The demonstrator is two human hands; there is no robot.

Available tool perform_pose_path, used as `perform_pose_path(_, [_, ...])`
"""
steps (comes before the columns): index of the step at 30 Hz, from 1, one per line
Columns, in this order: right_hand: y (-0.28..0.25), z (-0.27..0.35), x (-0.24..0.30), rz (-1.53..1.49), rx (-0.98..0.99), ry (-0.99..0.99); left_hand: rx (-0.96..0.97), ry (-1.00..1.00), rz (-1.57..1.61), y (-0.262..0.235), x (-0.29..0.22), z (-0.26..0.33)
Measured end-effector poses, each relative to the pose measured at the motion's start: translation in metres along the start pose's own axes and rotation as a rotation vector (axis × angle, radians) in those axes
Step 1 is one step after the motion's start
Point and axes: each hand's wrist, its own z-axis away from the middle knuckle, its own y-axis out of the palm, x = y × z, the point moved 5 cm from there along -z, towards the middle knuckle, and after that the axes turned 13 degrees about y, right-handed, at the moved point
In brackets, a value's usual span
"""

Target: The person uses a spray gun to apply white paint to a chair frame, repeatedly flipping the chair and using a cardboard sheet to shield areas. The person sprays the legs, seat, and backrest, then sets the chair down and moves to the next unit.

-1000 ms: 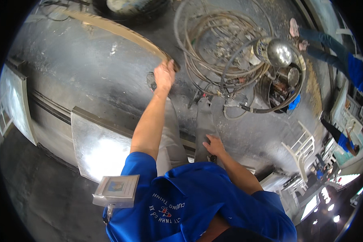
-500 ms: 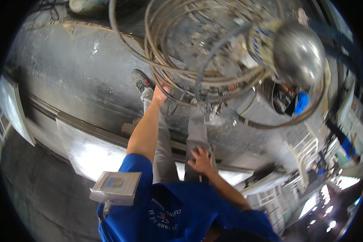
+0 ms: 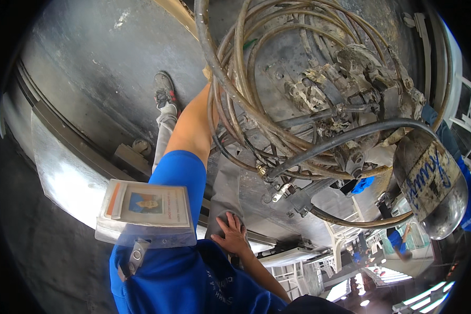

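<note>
My left arm reaches out to a bundle of stiff brown and grey hoses [image 3: 244, 99], coiled in large loops. The left hand [image 3: 208, 79] is at the near-left side of the coil; hose strands cover its fingers, so its grip does not show. My right hand [image 3: 231, 234] lies on my grey-trousered knee, fingers spread, holding nothing. The loops hang around a grimy, residue-crusted metal machine [image 3: 345, 94] with pipes and fittings. On the right is a shiny rounded metal vessel [image 3: 447, 209] with a smeared, hand-marked label. A brass-coloured hose fitting [image 3: 261, 169] sits near the lower loops.
Worn grey floor [image 3: 97, 68] spreads to the left, with my shoe [image 3: 165, 89] on it. Metal ledges and a pale panel [image 3: 63, 167] border it. A blue item [image 3: 363, 184] lies below the machine. White frames [image 3: 340, 235] and a person in blue [image 3: 396, 239] are at lower right.
The view has shifted, and the machine inside the coil now shows more clearly. The rounded vessel appears lower and farther right. My left hand has gone farther behind the hoses; the right stays on my knee.
</note>
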Motion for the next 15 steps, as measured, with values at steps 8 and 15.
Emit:
perform_pose_path(8, [-0.003, -0.002, 0.007, 0.021, 0.041, 0.001, 0.049, 0.028, -0.176, -0.007, -0.024, 0.015])
perform_pose_path(15, [-0.002, -0.002, 0.006, 0.012, 0.009, -0.007, 0.132, 0.075, -0.363, -0.010, -0.043, 0.029])
